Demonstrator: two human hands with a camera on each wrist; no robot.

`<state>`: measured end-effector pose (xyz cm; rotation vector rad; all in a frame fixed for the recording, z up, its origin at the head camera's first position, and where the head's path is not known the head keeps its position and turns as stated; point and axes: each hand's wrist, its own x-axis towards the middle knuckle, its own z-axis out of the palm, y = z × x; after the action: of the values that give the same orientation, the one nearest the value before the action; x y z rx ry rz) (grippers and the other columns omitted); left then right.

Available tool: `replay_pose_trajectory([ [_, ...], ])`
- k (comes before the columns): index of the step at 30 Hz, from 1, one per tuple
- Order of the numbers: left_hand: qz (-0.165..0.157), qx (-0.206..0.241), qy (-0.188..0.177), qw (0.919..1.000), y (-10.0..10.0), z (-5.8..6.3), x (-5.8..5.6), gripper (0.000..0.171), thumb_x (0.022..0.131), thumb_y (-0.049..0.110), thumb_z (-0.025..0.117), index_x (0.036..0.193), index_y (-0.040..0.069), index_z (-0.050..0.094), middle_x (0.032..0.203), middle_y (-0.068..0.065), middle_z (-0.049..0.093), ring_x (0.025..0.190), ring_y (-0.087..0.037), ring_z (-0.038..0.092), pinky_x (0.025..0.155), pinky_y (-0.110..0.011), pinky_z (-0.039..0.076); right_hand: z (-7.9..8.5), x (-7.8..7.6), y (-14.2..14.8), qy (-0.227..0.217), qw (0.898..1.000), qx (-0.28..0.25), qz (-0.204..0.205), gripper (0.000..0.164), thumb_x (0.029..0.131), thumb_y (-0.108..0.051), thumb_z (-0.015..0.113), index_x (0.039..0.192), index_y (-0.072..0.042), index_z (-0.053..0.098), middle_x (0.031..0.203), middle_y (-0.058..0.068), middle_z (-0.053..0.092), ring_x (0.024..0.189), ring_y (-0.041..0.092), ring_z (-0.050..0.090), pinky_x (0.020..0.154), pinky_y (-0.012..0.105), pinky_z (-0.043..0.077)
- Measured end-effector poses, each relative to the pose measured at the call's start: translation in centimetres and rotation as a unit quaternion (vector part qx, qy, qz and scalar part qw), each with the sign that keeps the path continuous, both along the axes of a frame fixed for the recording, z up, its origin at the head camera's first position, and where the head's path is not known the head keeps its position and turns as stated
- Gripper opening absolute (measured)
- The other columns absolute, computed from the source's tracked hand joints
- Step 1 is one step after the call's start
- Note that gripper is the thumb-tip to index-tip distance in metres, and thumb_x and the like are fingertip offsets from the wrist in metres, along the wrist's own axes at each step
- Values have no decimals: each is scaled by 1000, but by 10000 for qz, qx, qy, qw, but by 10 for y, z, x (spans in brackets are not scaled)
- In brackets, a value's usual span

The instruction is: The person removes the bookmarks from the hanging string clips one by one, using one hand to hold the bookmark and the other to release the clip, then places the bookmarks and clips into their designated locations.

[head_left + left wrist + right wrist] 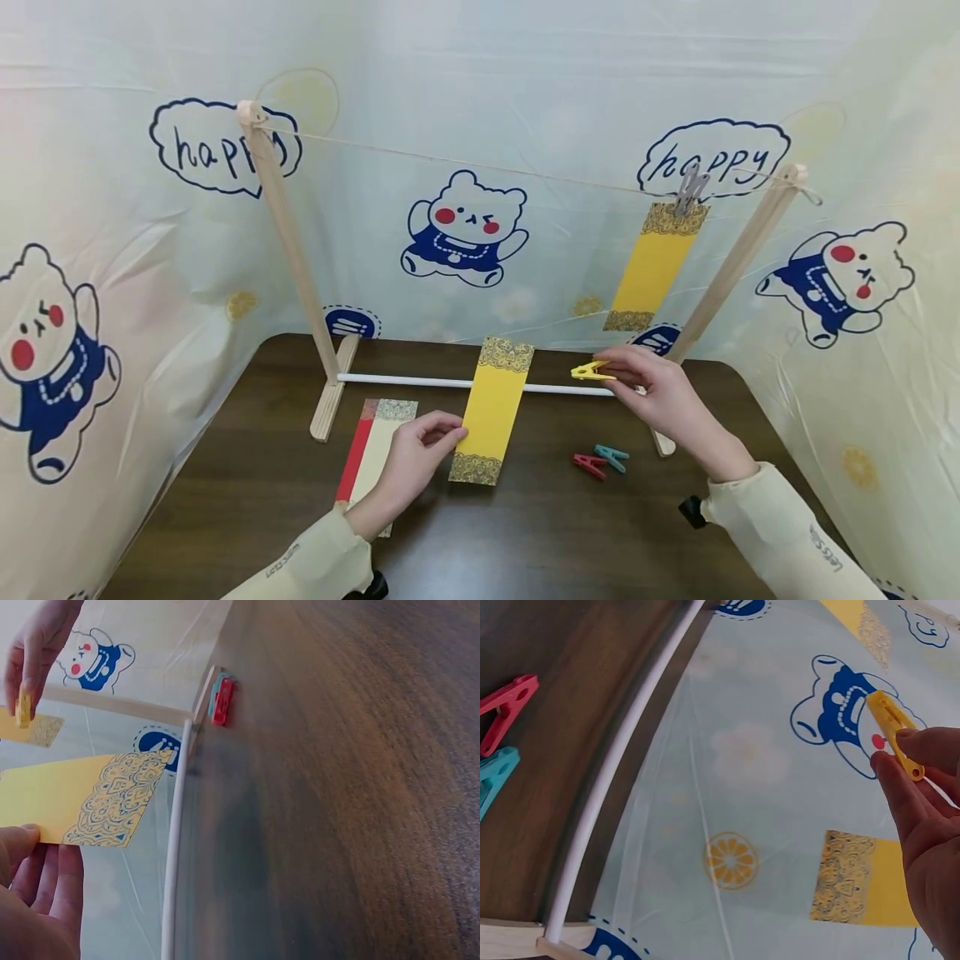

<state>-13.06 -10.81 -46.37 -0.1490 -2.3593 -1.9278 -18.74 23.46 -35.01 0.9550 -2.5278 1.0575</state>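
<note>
My left hand [422, 454] pinches the left edge of a yellow paper strip [493, 408] with lacy patterned ends, held up above the table. In the right hand [663, 387] a yellow clothespin [591, 371] is pinched between thumb and fingers, to the right of the strip and apart from it. Another yellow strip [654, 267] hangs from the string [480, 162] by a grey clothespin [690, 190], near the right post. Below the right hand, a red clothespin [589, 466] and a teal clothespin [612, 457] lie side by side on the table.
Partly behind my left forearm lie a cream strip [372, 467] and a red strip [356, 458]. Wooden posts stand at left [288, 242] and right [738, 258], joined low down by a white rod [408, 381]. A printed curtain [570, 75] surrounds the dark table [555, 542].
</note>
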Motion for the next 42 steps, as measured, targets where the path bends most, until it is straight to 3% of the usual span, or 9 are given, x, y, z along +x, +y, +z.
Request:
replay_pose_trajectory([
  [5,31,59,-75,9999,-6,-2,3,7,93,7,78,100,10,79,93,-2,76,84,-14,72,78,-21,59,-8,-1,2,-402,9988,260,-128,34,89,7,76,120,-4,67,113,14,74,98,27,76,84,36,62],
  [8,8,68,-142,9999,-9,-5,5,7,94,7,77,100,9,79,92,-3,76,83,-14,72,76,-21,58,-15,0,4,-425,9983,377,-117,33,90,5,76,120,-5,65,112,13,72,99,27,76,83,47,62],
  [16,4,196,-210,9996,-19,-15,10,8,93,3,77,101,2,77,90,-10,75,77,-13,71,74,-38,63,-35,0,9,-349,9980,521,-121,38,89,9,75,124,-2,64,110,14,74,89,24,75,76,43,63],
  [20,60,235,-435,9988,-25,-18,12,9,92,1,77,102,0,77,90,-11,75,75,-14,71,73,-33,63,-42,-1,10,-348,9976,589,-105,40,89,10,75,126,-1,66,114,15,73,89,24,75,76,44,63],
  [28,93,256,-755,9968,-39,-19,16,15,92,3,78,106,-2,76,92,-14,75,76,-16,72,72,-26,62,-55,2,10,-823,9939,698,-225,32,91,6,72,119,-5,62,107,9,73,90,23,74,80,44,63],
  [32,200,190,-909,9955,-46,-21,17,16,91,3,79,106,-2,76,91,-14,74,75,-16,72,71,-27,62,-67,3,13,-712,9944,744,-247,31,90,7,73,116,-5,63,105,8,72,90,22,74,79,41,63],
  [36,297,96,-1038,9941,-53,-22,18,16,91,3,79,106,-3,76,90,-14,74,74,-15,72,70,-27,63,-78,4,15,-158,9953,885,-363,28,87,5,79,111,-6,69,105,6,67,89,22,70,81,38,61],
  [39,350,69,-1109,9932,-58,-24,20,16,92,4,79,106,-3,76,91,-14,75,75,-15,72,71,-29,63,-84,5,17,280,9933,1022,-456,28,85,2,83,109,-8,74,105,5,65,91,23,67,80,42,56],
  [42,390,40,-1157,9925,-63,-25,21,16,92,4,79,105,-4,76,91,-14,75,75,-15,72,71,-32,64,-90,5,17,351,9929,1066,-404,28,85,0,84,110,-9,75,107,3,70,95,24,68,82,46,56],
])
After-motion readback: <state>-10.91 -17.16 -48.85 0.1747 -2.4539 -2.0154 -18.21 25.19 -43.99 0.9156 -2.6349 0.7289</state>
